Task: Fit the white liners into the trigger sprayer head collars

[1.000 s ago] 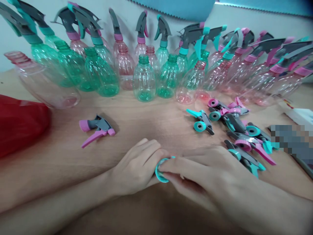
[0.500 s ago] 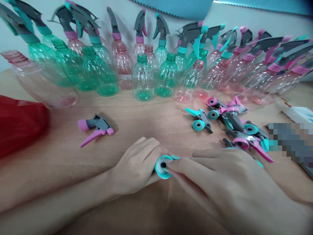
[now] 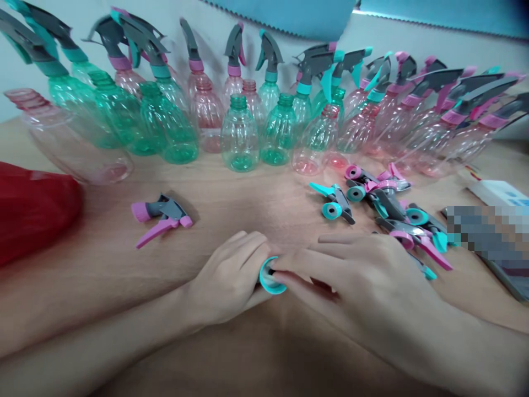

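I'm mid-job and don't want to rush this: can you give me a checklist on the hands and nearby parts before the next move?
1. Left hand gripping the teal-collared sprayer head: ok, wrapped around it.
2. Collar opening free of fingers: not ok; the right hand has fingertips in or right at it.
3. Small part pinched in the right hand: cannot tell, the fingers hide it.
4. Loose pink-collared sprayer head at left clear of both hands: ok, lying apart.
5. Heap of loose sprayer heads clear of the right hand: cannot tell; the hand overlaps its near edge in this view.
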